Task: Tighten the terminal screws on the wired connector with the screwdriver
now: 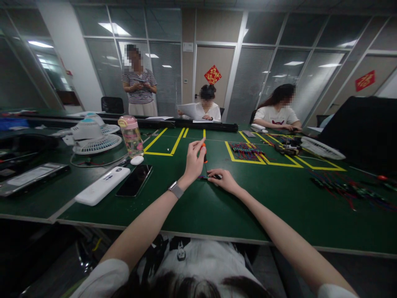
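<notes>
My left hand (194, 160), with a watch on its wrist, is closed around an upright screwdriver with an orange-and-black handle (204, 151); its tip points down at the green table (217, 198). My right hand (222, 179) lies on the table just right of the tip, fingers pinched on a small dark part (207, 176) and holding it down. The part is too small to name.
A black phone (134, 180), white power bank (102, 185), pink-lidded bottle (131, 135) and desk fan (92, 139) lie left. Wire bundles (246, 150) sit in a yellow-taped box, more wires (347, 187) right. Two people sit at the far side; one stands behind.
</notes>
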Available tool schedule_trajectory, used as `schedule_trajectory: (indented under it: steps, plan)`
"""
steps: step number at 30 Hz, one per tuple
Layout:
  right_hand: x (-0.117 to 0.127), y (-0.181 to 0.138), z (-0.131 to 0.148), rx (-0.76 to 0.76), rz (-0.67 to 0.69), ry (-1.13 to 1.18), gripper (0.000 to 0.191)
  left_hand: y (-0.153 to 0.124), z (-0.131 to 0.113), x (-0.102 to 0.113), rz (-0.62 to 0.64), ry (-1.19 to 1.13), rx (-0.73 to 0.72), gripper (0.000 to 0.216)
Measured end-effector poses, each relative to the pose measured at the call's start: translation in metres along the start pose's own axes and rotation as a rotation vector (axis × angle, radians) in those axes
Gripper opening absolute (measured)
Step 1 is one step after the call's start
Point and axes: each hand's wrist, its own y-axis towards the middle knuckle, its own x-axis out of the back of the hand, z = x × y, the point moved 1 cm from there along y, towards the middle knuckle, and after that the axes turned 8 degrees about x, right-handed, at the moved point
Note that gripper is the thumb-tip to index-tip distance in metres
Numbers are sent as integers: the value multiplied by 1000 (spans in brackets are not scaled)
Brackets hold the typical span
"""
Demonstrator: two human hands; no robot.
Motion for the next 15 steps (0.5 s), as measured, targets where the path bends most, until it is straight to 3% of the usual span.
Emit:
schedule_trajectory:
  steps: [9,15]
  plan:
    - [2,0,4,-5,5,-10,14,4,7,-6,155,-248,41,38]
    - [2,1,4,-10,12,-9,13,1,1,-1,31,-111,-67,29]
